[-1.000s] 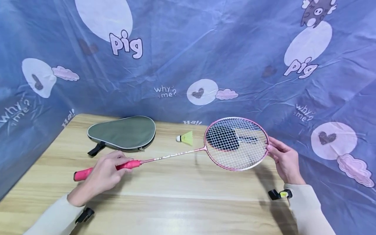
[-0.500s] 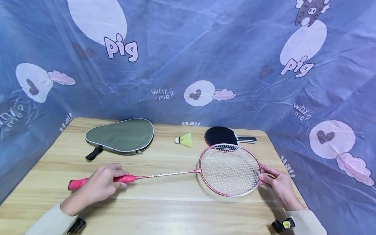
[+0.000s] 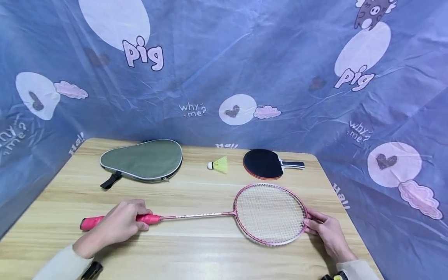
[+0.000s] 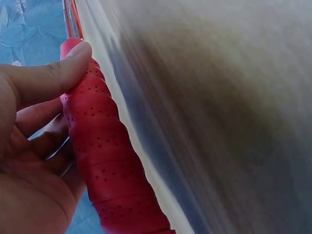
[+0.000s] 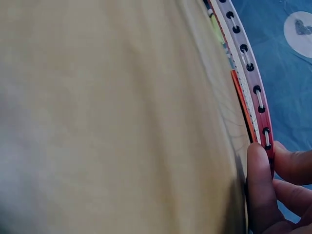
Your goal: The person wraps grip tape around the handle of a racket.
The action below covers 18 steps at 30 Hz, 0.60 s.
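Observation:
A pink and white badminton racket point(image 3: 197, 215) lies crosswise low over the wooden table, its strung head to the right. My left hand point(image 3: 122, 221) grips the red wrapped handle point(image 4: 107, 141), the thumb pressed along its upper end in the left wrist view. At the far side of the head, my right hand point(image 3: 327, 233) pinches the frame point(image 5: 261, 107) between thumb and fingers. Behind the racket head rests a black table tennis paddle point(image 3: 263, 163) with its handle pointing right. A yellow shuttlecock point(image 3: 218, 165) lies to the left of the paddle.
A green paddle case point(image 3: 143, 159) with white piping and a black strap lies at the back left of the table point(image 3: 196, 256). Blue printed cloth point(image 3: 196, 77) hangs behind the table and along both sides.
Both hands have brought the racket down and nearer to the front of the table. Its head overlapped the paddle before and now sits in front of it.

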### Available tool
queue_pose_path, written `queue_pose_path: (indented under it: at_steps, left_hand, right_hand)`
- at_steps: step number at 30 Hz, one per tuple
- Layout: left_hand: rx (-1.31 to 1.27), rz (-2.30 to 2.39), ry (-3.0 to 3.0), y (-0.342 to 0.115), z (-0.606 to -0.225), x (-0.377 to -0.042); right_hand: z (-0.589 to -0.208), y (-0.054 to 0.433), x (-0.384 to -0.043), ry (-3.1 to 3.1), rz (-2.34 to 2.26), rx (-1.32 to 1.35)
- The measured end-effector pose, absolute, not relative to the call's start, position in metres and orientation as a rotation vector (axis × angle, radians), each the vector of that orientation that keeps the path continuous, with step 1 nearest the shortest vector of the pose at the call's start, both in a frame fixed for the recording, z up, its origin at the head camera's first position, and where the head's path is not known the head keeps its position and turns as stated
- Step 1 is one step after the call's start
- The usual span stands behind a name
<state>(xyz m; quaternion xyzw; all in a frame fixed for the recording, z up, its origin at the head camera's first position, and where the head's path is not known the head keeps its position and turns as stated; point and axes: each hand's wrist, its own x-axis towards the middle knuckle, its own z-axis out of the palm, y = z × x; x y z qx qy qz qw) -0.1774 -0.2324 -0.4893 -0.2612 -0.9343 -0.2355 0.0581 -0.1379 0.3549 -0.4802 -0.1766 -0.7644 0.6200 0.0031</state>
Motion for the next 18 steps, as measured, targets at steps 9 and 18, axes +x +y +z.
queue_pose_path:
  at_steps: [9,18]
  left_hand:
    - [-0.774,-0.723,-2.856,-0.236,-0.491,-0.176]
    - [-0.784,-0.740,-2.840,-0.236,-0.494,-0.178]
  right_hand:
    - [-0.479,0.341,-0.131,-2.628,1.520,-0.643]
    - [-0.476,0.340,-0.127,-2.872,1.037,-0.560]
